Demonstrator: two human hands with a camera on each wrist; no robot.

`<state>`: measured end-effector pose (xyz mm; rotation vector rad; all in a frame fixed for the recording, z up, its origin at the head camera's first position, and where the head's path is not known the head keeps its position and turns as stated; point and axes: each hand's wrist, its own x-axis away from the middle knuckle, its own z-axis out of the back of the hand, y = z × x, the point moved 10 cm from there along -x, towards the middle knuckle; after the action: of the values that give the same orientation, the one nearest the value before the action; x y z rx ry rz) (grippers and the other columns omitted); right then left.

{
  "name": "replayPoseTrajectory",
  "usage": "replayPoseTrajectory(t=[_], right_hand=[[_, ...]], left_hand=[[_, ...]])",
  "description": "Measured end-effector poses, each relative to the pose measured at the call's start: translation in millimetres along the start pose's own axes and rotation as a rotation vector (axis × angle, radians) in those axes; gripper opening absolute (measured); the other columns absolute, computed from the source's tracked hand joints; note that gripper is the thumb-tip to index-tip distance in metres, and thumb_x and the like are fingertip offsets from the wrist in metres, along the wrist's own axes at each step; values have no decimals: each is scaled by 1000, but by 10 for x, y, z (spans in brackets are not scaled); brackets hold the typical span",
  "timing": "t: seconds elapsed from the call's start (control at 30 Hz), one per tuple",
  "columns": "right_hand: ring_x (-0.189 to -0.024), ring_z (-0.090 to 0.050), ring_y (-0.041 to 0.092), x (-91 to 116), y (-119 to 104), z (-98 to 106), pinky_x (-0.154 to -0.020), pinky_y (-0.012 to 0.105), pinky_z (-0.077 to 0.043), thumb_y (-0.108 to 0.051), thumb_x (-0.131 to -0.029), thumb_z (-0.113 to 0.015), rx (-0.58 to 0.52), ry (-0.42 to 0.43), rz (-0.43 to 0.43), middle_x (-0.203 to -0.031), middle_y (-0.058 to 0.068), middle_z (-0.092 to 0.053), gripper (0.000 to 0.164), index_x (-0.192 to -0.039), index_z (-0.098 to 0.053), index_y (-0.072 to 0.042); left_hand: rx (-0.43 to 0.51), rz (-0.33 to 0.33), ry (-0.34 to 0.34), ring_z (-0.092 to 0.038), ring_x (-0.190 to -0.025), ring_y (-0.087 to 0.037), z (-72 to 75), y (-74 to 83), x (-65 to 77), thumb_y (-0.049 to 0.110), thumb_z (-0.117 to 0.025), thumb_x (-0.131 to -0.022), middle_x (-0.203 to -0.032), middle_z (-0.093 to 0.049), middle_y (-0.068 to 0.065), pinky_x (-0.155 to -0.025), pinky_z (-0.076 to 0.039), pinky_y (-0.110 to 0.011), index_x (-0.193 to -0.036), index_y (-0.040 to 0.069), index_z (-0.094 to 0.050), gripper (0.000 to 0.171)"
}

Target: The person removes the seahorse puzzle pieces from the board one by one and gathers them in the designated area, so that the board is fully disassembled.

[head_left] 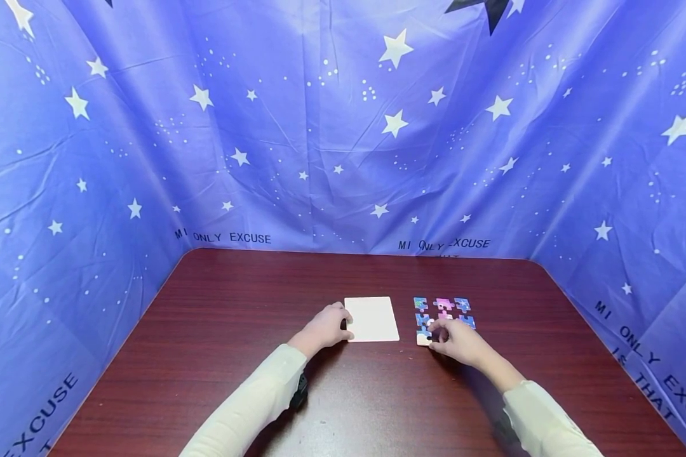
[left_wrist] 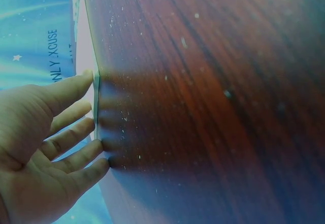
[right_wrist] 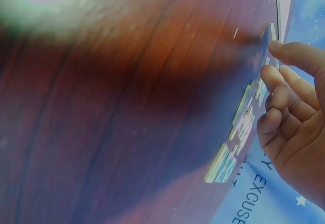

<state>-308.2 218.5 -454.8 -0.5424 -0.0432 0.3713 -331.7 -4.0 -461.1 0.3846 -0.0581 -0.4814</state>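
A blank white square board (head_left: pixel 371 319) lies flat on the table. My left hand (head_left: pixel 327 327) is at its left side, with thumb and fingertips touching the edge. In the left wrist view, the fingers of this left hand (left_wrist: pixel 53 142) are spread and fairly straight along the board's thin edge (left_wrist: pixel 95 94). To the right are several colourful jigsaw puzzle pieces laid in rows, including a pink one (head_left: pixel 443 305). My right hand (head_left: pixel 460 341) holds the near-left puzzle piece (head_left: pixel 423 339) between thumb and index finger. It hides part of the pieces behind it.
The dark red wooden table (head_left: pixel 234 298) reaches back to a blue star-printed curtain (head_left: pixel 320 158), which also hangs along both sides. Small specks dot the tabletop.
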Motion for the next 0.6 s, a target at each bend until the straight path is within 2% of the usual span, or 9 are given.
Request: replayPoseTrajectory(t=[0.6], right_hand=[[-55, -44, 8, 61, 112, -29, -50, 22, -38, -10, -76, -73, -24, -39, -87, -64, -1, -50, 22, -95, -63, -4]], left_hand=[[5, 19, -7, -57, -98, -21, -16, -17, 9, 25, -75, -79, -100, -57, -3, -90, -47, -30, -101, 7, -69, 30]])
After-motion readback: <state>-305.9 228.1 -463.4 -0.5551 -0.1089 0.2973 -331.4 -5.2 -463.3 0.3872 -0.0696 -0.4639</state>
